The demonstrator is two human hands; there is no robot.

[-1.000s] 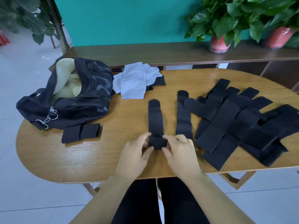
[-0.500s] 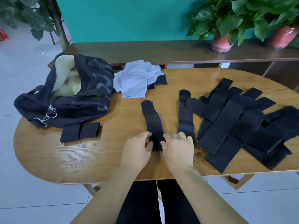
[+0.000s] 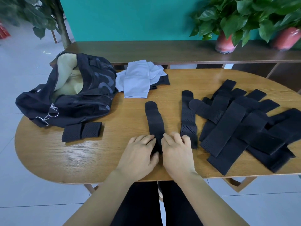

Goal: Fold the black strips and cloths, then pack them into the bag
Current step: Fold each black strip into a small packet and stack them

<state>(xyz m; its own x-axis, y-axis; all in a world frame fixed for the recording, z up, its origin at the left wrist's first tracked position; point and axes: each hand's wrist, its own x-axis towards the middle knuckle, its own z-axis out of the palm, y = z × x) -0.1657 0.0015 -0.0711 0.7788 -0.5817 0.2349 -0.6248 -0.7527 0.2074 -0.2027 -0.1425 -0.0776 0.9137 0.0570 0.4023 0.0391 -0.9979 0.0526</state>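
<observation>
Head view of an oval wooden counter (image 3: 48, 152). The left hand (image 3: 140, 154) and right hand (image 3: 176, 152) lie side by side, palms down, on the near end of 1 black strip (image 3: 154, 121), which runs away from the person toward the middle of the counter with its rounded tip at the far end. The fingers of the left hand (image 3: 146, 139) are slightly curled and close together, their tips on the strip's left edge; the fingers of the right hand (image 3: 172, 138) are likewise bent, their tips on its right edge. The near end of the strip is hidden between and under the 2 hands, so whether it is pinched or merely pressed cannot be told.

Just right of this strip, a second perforated strip (image 3: 188, 119) lies roughly parallel, touching the right hand's outer fingers. Further right, a heap of unfolded black strips (image 3: 241, 128) overlaps across the counter's right half. At the left, a folded strip (image 3: 82, 131) rests just in front of the open black bag (image 3: 68, 101), whose pale lining shows. Light grey cloths (image 3: 138, 80) lie beside the bag at the far edge, over a dark cloth (image 3: 163, 79). Behind the counter, a shelf (image 3: 162, 49) carries 2 potted plants (image 3: 228, 30).
</observation>
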